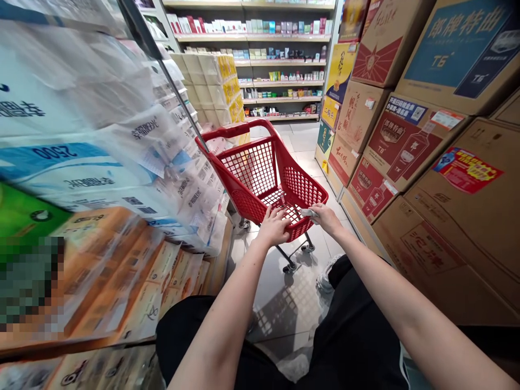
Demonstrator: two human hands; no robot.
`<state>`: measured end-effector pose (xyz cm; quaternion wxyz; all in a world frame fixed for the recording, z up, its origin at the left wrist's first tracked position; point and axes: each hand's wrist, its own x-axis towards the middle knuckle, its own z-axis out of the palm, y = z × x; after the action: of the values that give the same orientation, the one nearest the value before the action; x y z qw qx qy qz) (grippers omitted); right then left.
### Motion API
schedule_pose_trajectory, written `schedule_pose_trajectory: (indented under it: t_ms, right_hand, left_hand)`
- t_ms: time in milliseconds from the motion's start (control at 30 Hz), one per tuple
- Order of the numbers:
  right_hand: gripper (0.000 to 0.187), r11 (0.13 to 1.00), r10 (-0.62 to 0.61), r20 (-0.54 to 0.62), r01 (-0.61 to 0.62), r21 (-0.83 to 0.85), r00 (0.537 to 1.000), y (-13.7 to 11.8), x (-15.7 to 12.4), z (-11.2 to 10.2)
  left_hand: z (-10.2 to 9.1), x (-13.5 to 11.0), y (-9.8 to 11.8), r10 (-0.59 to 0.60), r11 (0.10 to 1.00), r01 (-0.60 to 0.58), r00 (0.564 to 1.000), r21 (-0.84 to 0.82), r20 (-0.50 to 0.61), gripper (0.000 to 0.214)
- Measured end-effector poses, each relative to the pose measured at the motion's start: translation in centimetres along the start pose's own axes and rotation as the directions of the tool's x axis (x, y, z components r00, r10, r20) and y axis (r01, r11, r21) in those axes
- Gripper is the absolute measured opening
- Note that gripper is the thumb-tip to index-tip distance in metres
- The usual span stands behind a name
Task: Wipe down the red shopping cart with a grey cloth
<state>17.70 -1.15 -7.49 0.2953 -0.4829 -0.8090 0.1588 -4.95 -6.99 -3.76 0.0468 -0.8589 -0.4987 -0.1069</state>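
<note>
A small red plastic shopping cart [264, 173] stands on the tiled aisle floor in front of me, its basket empty. My left hand [274, 225] rests on the cart's near rim, fingers curled over it. My right hand [325, 216] is at the same rim, fingers closed on a small pale object [307, 213] that I cannot name. Both forearms reach forward from the bottom of the view, above my black trousers.
Stacked packs of tissue paper [101, 179] fill the shelves close on the left. Large cardboard cartons [439, 162] are piled on the right. Store shelves [280, 59] with small goods close the aisle's far end. A narrow strip of tiled floor [300, 141] runs ahead.
</note>
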Motion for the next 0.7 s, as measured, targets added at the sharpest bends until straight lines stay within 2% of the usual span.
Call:
schedule_pose_trajectory:
  t_ms: [200, 367, 467, 567, 633, 667, 700]
  right_hand:
    - [0.035, 0.997, -0.023, -0.057, 0.019, -0.075, 0.998, -1.2, -0.5, 1.3]
    - [0.041, 0.996, -0.023, -0.049, 0.019, -0.089, 0.999, -4.2, -1.7, 3.2]
    - [0.049, 0.999, -0.029, -0.023, 0.029, -0.017, 0.999, -6.0, -2.8, 4.3]
    - [0.051, 0.986, -0.066, -0.047, 0.072, 0.147, 0.997, -6.2, -3.5, 4.4]
    - [0.048, 0.962, -0.002, -0.164, 0.047, 0.270, 0.987, -5.1, -3.7, 3.9]
    - [0.048, 0.944, 0.091, -0.245, -0.005, 0.331, 0.965, -4.2, -3.5, 3.5]
    - [0.048, 0.917, 0.217, -0.328, -0.077, 0.392, 0.919, -3.2, -3.3, 3.2]
  left_hand:
    - [0.3, -0.2, -0.4, -0.032, 0.999, 0.032, 0.999, 0.000, 0.035, 0.020]
    - [0.1, -0.6, -0.4, -0.043, 0.999, 0.042, 0.999, 0.018, 0.021, 0.021]
    - [0.0, -0.9, -0.5, -0.053, 0.998, 0.053, 0.999, 0.027, 0.007, 0.022]
    - [0.0, -1.2, -0.6, -0.048, 0.998, 0.048, 0.999, 0.027, -0.003, 0.021]
    - [0.1, -1.2, -0.7, -0.043, 0.999, 0.043, 0.999, 0.021, 0.001, 0.020]
    - [0.1, -1.2, -0.8, -0.041, 0.999, 0.041, 0.999, 0.017, 0.004, 0.020]
    - [0.1, -1.2, -0.8, -0.040, 0.999, 0.040, 0.999, 0.012, 0.006, 0.020]
